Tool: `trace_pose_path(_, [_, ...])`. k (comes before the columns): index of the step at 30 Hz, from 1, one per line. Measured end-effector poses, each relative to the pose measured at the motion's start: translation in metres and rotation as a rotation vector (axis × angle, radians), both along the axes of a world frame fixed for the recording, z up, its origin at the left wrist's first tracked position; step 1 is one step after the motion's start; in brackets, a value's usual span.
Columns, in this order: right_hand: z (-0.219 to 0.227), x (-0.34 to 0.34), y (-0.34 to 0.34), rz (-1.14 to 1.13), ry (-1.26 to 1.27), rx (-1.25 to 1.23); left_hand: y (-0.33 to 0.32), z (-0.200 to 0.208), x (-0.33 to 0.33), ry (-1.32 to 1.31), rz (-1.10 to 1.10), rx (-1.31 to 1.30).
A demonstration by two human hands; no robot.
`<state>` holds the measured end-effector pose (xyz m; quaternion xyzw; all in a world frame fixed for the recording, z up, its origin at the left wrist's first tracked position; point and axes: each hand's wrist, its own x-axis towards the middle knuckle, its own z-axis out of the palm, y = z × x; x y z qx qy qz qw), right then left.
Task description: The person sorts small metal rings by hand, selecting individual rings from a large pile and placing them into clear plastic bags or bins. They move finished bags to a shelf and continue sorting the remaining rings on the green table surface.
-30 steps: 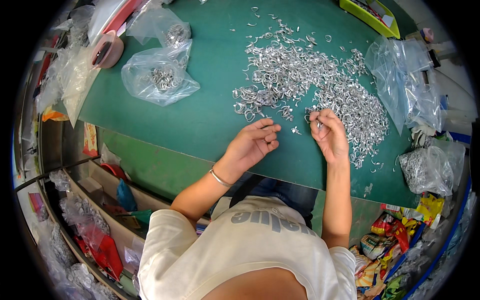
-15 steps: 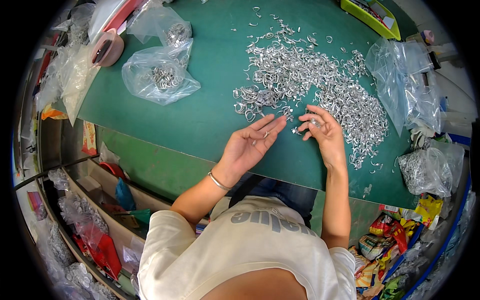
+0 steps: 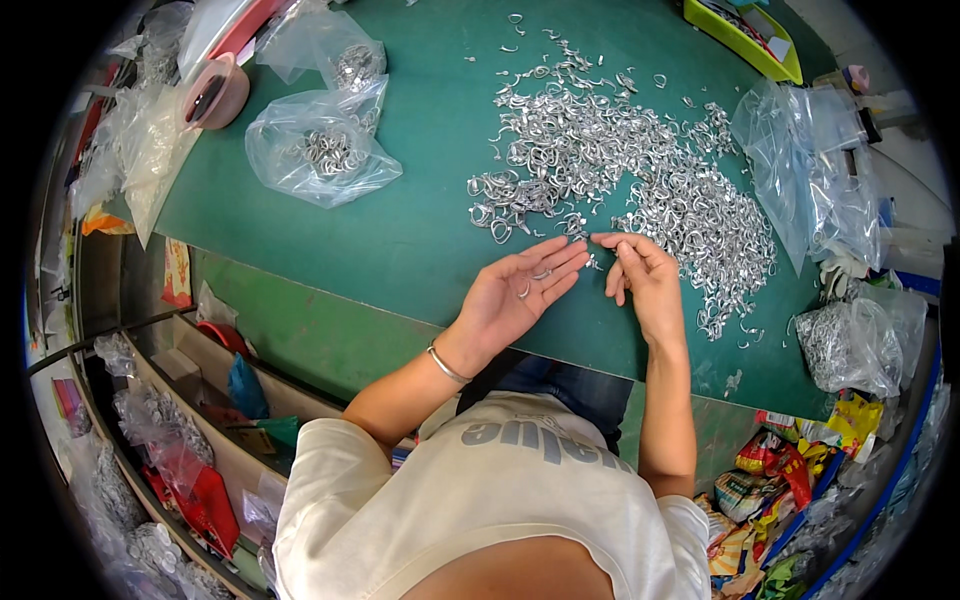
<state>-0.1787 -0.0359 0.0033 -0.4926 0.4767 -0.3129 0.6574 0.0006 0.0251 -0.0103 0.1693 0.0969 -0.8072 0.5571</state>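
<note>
My left hand is palm up with its fingers stretched out. A few small silver-coloured rings lie on its palm and at the base of the fingers. My right hand is just right of the left fingertips, at the near edge of a large pile of similar rings. Its index finger reaches left, the thumb lies close by, and the other fingers are loosely curled; no ring shows in it. Between the two hands, a loose ring rests on the green table.
Clear bags holding metal pieces lie at the left, near a pink cup. Clear bags and a filled bag line the right side. A yellow-green tray stands far right. Colourful packets are below the table edge.
My left hand has turned flatter and its fingers have spread out. My right hand has shifted slightly down and left; the ring seen at its fingertips no longer shows.
</note>
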Motion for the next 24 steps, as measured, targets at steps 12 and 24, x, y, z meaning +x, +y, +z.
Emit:
trace_pose_path(12, [-0.009, -0.018, -0.009, -0.161, -0.71, 0.527, 0.002, 0.002, 0.002, -0.06, 0.006, -0.009])
trace_pose_path(24, [0.049, 0.024, 0.032, 0.457, 0.271, -0.553, -0.008, -0.003, -0.023, 0.1, -0.067, 0.104])
